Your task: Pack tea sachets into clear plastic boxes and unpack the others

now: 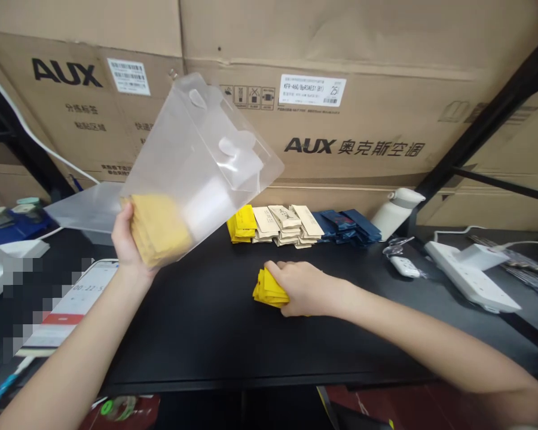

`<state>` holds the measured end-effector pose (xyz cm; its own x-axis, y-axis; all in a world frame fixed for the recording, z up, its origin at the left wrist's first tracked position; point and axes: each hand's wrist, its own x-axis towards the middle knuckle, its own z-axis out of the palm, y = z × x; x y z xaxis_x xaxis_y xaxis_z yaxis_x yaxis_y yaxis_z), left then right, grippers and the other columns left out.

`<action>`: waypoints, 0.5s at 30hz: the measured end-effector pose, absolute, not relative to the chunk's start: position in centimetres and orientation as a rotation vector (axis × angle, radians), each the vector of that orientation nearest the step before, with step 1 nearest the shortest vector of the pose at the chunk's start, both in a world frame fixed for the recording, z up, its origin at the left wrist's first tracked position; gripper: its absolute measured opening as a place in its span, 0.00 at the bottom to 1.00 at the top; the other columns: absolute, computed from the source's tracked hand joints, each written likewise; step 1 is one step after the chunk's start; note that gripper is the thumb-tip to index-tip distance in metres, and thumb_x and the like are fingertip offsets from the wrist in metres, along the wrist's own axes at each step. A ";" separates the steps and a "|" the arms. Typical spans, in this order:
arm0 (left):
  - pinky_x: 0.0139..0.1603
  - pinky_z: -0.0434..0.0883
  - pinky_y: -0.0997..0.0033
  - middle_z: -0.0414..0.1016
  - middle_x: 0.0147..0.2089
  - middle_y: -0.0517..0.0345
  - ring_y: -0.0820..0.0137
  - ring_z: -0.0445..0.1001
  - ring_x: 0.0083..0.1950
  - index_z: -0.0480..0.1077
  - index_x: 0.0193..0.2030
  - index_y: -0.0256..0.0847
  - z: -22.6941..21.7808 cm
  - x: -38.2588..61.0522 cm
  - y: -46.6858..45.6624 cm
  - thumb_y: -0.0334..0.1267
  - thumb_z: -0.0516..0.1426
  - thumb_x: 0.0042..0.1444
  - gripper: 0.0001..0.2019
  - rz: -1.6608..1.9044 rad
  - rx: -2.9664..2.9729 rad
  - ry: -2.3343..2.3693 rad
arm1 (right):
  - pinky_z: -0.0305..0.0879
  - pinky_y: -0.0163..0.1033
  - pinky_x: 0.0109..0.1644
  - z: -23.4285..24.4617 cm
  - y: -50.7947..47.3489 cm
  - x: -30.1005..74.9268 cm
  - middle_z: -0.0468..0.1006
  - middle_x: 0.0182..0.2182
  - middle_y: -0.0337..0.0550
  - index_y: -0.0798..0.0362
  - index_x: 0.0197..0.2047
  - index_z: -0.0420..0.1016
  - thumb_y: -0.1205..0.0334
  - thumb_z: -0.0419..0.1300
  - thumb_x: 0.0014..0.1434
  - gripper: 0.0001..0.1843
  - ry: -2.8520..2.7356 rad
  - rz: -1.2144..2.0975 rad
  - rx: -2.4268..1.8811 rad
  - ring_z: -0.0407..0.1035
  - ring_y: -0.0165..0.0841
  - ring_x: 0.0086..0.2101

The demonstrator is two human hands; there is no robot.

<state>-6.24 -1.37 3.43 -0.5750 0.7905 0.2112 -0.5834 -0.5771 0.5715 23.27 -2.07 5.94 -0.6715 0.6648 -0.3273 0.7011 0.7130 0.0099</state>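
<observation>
My left hand (128,239) grips the lower corner of a clear plastic bag (179,149), held up and tilted above the table. Through its cloudy side a stack of yellow packets (159,230) shows at the bottom. My right hand (302,288) is closed around another bunch of yellow packets (269,289), low over the black table. Behind it, a row of piles stands along the box: yellow packets (242,224), cream packets (289,226) and dark blue packets (347,226).
Large cardboard boxes (363,125) wall off the back. A white bottle (397,212), a small white case (404,267) and a power strip (473,278) are at the right. On the left lie a phone (76,304) and another clear plastic sheet or bag (87,206). The black table (206,346) has its front edge below.
</observation>
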 end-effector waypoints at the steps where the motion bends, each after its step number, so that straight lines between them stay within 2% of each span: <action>1: 0.46 0.80 0.65 0.85 0.41 0.54 0.65 0.82 0.42 0.78 0.45 0.35 3.4 -6.1 -1.4 0.41 0.58 0.60 0.13 2.169 0.573 0.576 | 0.70 0.52 0.52 5.7 -2.2 23.2 0.75 0.52 0.66 0.65 0.68 0.57 0.56 0.69 0.50 0.47 2.622 -0.176 1.099 0.73 0.55 0.49; 2: 0.46 0.80 0.65 0.85 0.41 0.55 0.65 0.82 0.42 0.78 0.45 0.36 3.5 -6.0 -1.4 0.41 0.58 0.60 0.13 2.167 0.565 0.578 | 0.68 0.55 0.56 5.7 -2.1 23.4 0.72 0.56 0.69 0.66 0.72 0.51 0.50 0.68 0.52 0.53 2.638 -0.210 1.132 0.70 0.58 0.54; 4: 0.47 0.79 0.65 0.85 0.41 0.55 0.65 0.82 0.42 0.78 0.46 0.36 3.6 -5.9 -1.5 0.40 0.58 0.60 0.13 2.166 0.544 0.581 | 0.59 0.60 0.64 6.5 -1.7 24.8 0.59 0.66 0.72 0.66 0.75 0.36 0.36 0.64 0.53 0.64 2.701 -0.335 1.177 0.57 0.62 0.64; 6: 0.49 0.78 0.64 0.84 0.42 0.54 0.64 0.81 0.43 0.77 0.46 0.36 3.7 -5.8 -1.6 0.41 0.59 0.60 0.13 2.157 0.530 0.582 | 0.51 0.59 0.70 7.7 -1.1 26.8 0.45 0.72 0.66 0.61 0.76 0.30 0.30 0.60 0.52 0.67 2.804 -0.492 1.166 0.45 0.58 0.70; 8: 0.53 0.77 0.62 0.84 0.42 0.54 0.63 0.81 0.45 0.77 0.46 0.35 3.9 -5.8 -1.7 0.42 0.59 0.60 0.13 2.154 0.529 0.568 | 0.47 0.56 0.72 8.6 -0.5 29.0 0.44 0.73 0.57 0.55 0.77 0.33 0.34 0.63 0.53 0.63 2.927 -0.579 1.050 0.44 0.53 0.70; 10: 0.55 0.76 0.61 0.84 0.42 0.53 0.62 0.80 0.47 0.76 0.45 0.34 4.2 -5.9 -1.8 0.42 0.58 0.60 0.13 2.164 0.538 0.542 | 0.47 0.55 0.72 8.6 -0.2 30.7 0.45 0.74 0.51 0.48 0.76 0.38 0.40 0.70 0.49 0.63 3.002 -0.522 0.887 0.44 0.52 0.71; 12: 0.56 0.75 0.60 0.84 0.42 0.52 0.61 0.79 0.49 0.75 0.45 0.35 4.4 -5.8 -1.9 0.42 0.58 0.61 0.13 2.170 0.549 0.520 | 0.48 0.58 0.72 7.5 0.1 31.9 0.40 0.75 0.51 0.45 0.76 0.41 0.46 0.74 0.44 0.66 3.038 -0.343 0.768 0.38 0.55 0.71; 13: 0.56 0.75 0.61 0.84 0.42 0.52 0.61 0.79 0.49 0.75 0.45 0.35 4.5 -5.8 -1.9 0.42 0.58 0.61 0.13 2.170 0.551 0.518 | 0.48 0.60 0.71 6.7 0.1 32.3 0.37 0.75 0.52 0.46 0.76 0.43 0.50 0.75 0.45 0.64 3.065 -0.238 0.727 0.37 0.57 0.71; 15: 0.56 0.75 0.62 0.84 0.43 0.52 0.62 0.79 0.49 0.75 0.46 0.35 4.6 -5.7 -2.0 0.42 0.57 0.61 0.13 2.170 0.546 0.521 | 0.55 0.60 0.67 4.9 0.2 32.5 0.38 0.75 0.55 0.48 0.75 0.47 0.57 0.70 0.53 0.54 3.066 -0.141 0.581 0.46 0.56 0.69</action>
